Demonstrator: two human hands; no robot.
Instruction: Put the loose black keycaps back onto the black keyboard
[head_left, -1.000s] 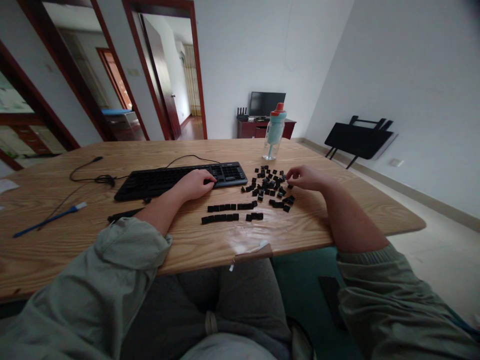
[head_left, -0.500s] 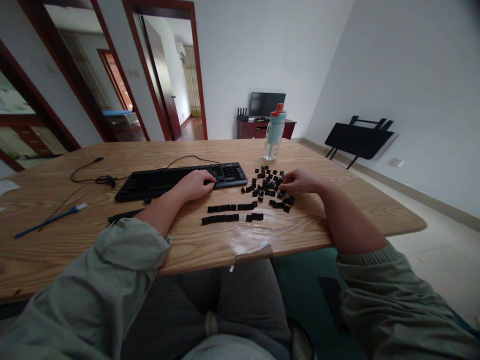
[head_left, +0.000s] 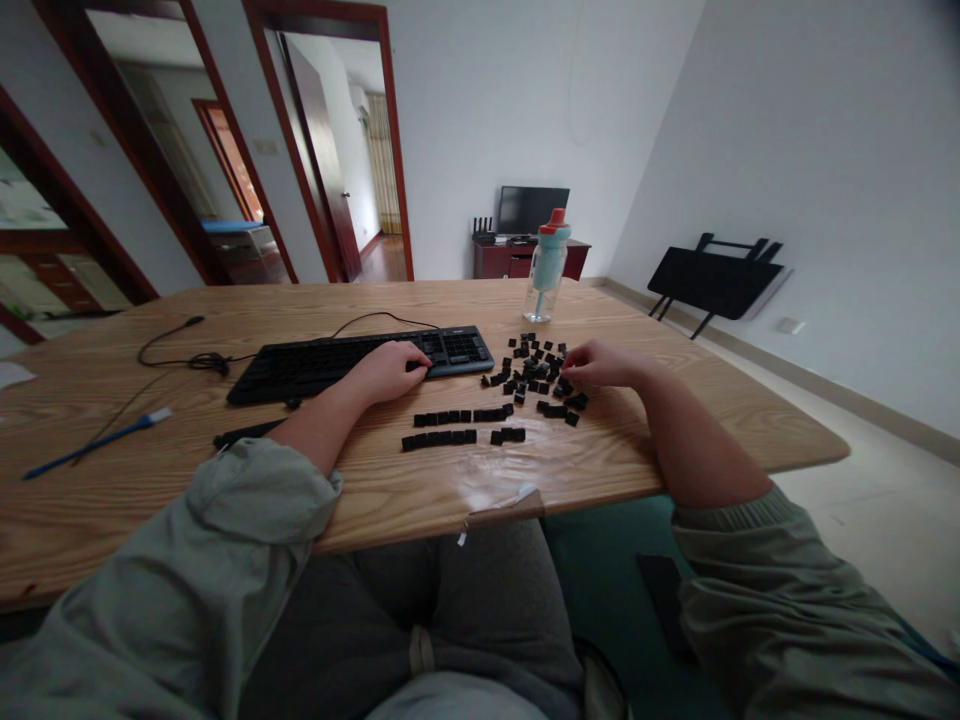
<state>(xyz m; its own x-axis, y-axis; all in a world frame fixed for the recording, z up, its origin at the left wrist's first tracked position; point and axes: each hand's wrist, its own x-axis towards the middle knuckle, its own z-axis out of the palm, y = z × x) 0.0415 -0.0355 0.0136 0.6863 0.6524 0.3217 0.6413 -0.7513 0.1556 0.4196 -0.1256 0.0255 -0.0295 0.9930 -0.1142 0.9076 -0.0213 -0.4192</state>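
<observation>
The black keyboard [head_left: 300, 368] lies across the table. My left hand [head_left: 390, 366] rests on its near right part, fingers curled together; a small dark spot shows at the fingertips, too small to name. Loose black keycaps [head_left: 534, 372] are heaped to the right of the keyboard. At the heap's right edge my right hand [head_left: 596, 364] has thumb and fingers pinched on a keycap, largely hidden by the fingertips. Nearer me, more keycaps are set out in an upper row [head_left: 442, 418] and a lower row [head_left: 439, 440], each with a gap in it.
A clear bottle [head_left: 546, 275] with a red and light-blue top stands behind the heap. On the left lie a coiled cable [head_left: 210, 362] and a blue-handled brush [head_left: 97, 443]. A black bar-shaped piece [head_left: 247, 432] is partly behind my left forearm. Tape [head_left: 506, 508] covers the table's near edge.
The view has shifted very slightly. Both hands stay in nearly the same places, and the rows of keycaps look the same.
</observation>
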